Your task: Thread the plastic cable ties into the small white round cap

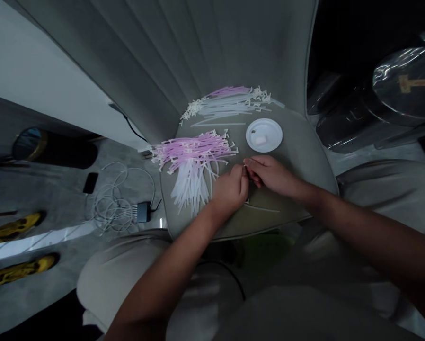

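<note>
My left hand (232,188) is closed with its fingers curled, meeting the right hand over the front of the grey chair seat (305,166). My right hand (274,174) pinches at thumb and fingertips; a tiny pale bit shows there, too small to name. What the left fingers hold is hidden. A thin pale strand (264,208) lies on the seat below the hands. Left of them is a heap of pink flexible strips with small white ends (201,144), over a fan of white strips (191,187). A small white dish (264,135) holds a whitish block (260,140).
Behind the dish lies another bundle of white strips (226,105) with cream-coloured ends. The chair backrest (216,47) rises beyond. On the floor at left are coiled cables (116,203) joined to a dark box (143,212), and someone's yellow shoes (24,270). A shiny bin (368,109) stands right.
</note>
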### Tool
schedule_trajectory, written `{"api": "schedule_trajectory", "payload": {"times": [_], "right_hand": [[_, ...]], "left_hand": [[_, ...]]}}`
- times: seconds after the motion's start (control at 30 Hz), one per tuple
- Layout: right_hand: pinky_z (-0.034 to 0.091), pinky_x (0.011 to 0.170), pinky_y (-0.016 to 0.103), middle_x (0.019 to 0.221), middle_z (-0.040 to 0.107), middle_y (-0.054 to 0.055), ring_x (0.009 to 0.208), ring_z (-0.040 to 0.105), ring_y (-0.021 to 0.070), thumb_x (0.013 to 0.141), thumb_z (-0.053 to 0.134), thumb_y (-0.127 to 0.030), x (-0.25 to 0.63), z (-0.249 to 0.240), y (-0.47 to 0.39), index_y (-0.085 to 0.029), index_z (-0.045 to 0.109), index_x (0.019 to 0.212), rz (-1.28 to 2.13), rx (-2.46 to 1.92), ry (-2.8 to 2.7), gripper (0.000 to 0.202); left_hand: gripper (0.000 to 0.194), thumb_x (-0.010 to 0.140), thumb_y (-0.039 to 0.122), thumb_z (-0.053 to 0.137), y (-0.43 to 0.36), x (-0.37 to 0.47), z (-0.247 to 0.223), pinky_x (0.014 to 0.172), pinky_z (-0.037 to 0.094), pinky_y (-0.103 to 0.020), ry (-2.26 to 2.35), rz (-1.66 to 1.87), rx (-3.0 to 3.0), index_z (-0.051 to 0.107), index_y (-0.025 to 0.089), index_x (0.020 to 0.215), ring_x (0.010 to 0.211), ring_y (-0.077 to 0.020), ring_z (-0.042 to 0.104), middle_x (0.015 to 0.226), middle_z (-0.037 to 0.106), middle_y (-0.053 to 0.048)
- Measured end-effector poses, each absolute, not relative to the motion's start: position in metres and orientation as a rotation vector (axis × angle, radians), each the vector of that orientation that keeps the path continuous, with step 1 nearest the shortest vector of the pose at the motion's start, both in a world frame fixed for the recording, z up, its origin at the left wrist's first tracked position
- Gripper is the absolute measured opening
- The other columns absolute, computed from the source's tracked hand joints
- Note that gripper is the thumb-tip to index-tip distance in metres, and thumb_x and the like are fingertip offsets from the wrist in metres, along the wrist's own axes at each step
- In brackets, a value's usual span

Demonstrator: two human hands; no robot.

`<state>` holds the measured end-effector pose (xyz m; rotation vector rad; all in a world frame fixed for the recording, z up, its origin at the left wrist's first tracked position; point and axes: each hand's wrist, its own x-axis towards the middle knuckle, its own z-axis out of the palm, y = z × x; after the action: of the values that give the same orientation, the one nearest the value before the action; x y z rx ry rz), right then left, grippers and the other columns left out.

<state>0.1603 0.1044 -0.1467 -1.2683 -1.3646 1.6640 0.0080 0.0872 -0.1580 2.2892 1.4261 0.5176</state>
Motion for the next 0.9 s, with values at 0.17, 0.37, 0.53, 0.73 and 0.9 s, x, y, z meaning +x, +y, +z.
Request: {"api": "schedule_trajectory", "payload": {"times": [0.17, 0.37, 0.53, 0.73, 0.9], "right_hand": [[0.031, 0.042, 0.021, 0.049, 0.042, -0.006, 0.039, 0.038, 0.0061, 0.095, 0.043, -0.029, 0.164, -0.146, 0.108, -0.019, 0.043, 0.059, 1.827, -1.181, -1.174, 0.038], [0.029, 0.040, 0.021, 0.049, 0.041, -0.006, 0.039, 0.037, 0.0062, 0.095, 0.045, -0.034, 0.166, -0.148, 0.108, -0.018, 0.046, 0.062, 1.854, -1.128, -1.023, 0.037], [0.029, 0.039, 0.021, 0.050, 0.039, -0.006, 0.041, 0.035, 0.0063, 0.091, 0.052, -0.044, 0.167, -0.151, 0.111, -0.019, 0.046, 0.063, 1.852, -1.071, -0.913, 0.039], [0.030, 0.040, 0.021, 0.049, 0.041, -0.006, 0.041, 0.036, 0.0061, 0.092, 0.050, -0.046, 0.162, -0.148, 0.104, -0.018, 0.046, 0.061, 1.790, -1.087, -1.003, 0.041], [0.031, 0.041, 0.020, 0.050, 0.041, -0.006, 0.042, 0.036, 0.0058, 0.091, 0.052, -0.046, 0.159, -0.148, 0.101, -0.018, 0.046, 0.062, 1.758, -1.093, -0.964, 0.040]], "left_hand": [[0.025, 0.099, 0.027, 0.031, 0.087, 0.010, -0.157, 0.064, 0.042, -0.029, 1.392, 0.623, 2.229, 0.052, 0.018, 0.089, 0.071, -0.0178, 0.061, 0.078, 0.062, -0.005], [0.029, 0.100, 0.029, 0.032, 0.090, 0.009, -0.161, 0.070, 0.046, -0.029, 1.346, 0.752, 2.153, 0.058, 0.017, 0.097, 0.077, -0.0165, 0.062, 0.086, 0.067, -0.007], [0.022, 0.098, 0.026, 0.043, 0.092, 0.008, -0.164, 0.078, 0.048, -0.028, 1.294, 0.914, 2.132, 0.063, 0.017, 0.100, 0.086, -0.0160, 0.064, 0.094, 0.070, -0.006], [0.020, 0.096, 0.023, 0.048, 0.092, 0.006, -0.168, 0.076, 0.049, -0.028, 1.285, 0.991, 2.169, 0.066, 0.016, 0.099, 0.081, -0.0149, 0.062, 0.086, 0.068, -0.005], [0.021, 0.095, 0.024, 0.050, 0.092, 0.006, -0.168, 0.073, 0.051, -0.027, 1.309, 1.033, 2.105, 0.068, 0.016, 0.102, 0.080, -0.0137, 0.062, 0.087, 0.067, -0.005]]}}
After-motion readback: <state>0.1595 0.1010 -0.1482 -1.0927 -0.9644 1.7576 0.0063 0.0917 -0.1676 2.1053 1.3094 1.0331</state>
